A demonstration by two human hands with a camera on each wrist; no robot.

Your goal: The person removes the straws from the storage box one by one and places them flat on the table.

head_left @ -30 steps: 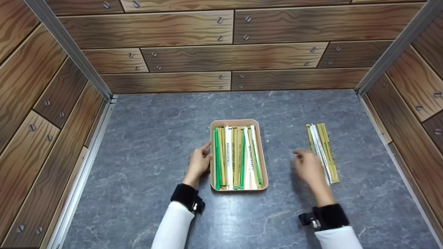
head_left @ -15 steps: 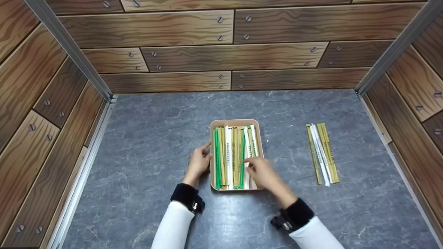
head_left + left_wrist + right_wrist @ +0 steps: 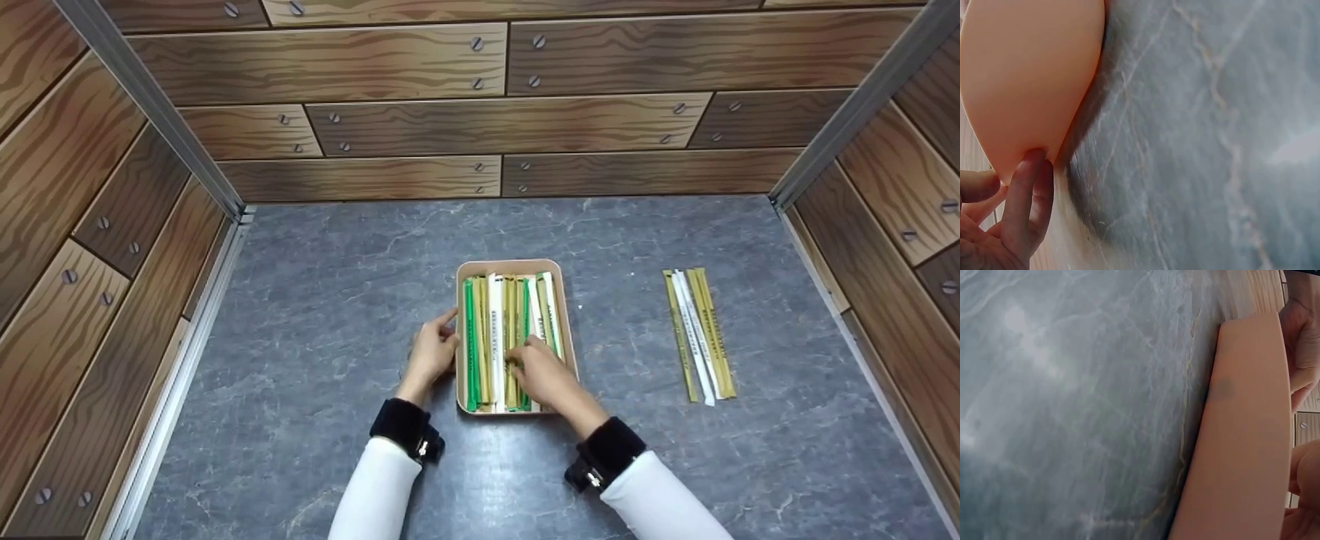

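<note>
A beige tray point(image 3: 516, 265) in the middle of the grey table holds several long wrapped sticks point(image 3: 495, 315) in green, gold and white, lying side by side. My left hand point(image 3: 444, 330) rests against the tray's left wall with straight fingers. In the left wrist view its fingers point(image 3: 1027, 191) touch the tray's outer wall point(image 3: 1027, 73). My right hand point(image 3: 525, 354) lies over the near half of the sticks, fingertips down among them. Whether it pinches one is hidden. The right wrist view shows only the tray's side point(image 3: 1241, 439).
Several gold and white sticks point(image 3: 697, 334) lie in a neat row on the table point(image 3: 337, 300) to the right of the tray. Wood-patterned walls point(image 3: 495, 112) close in the table at the back and on both sides.
My right hand has moved left from the row of sticks on the table to the tray and come down onto the sticks in it. The left hand has stayed on the tray's wall.
</note>
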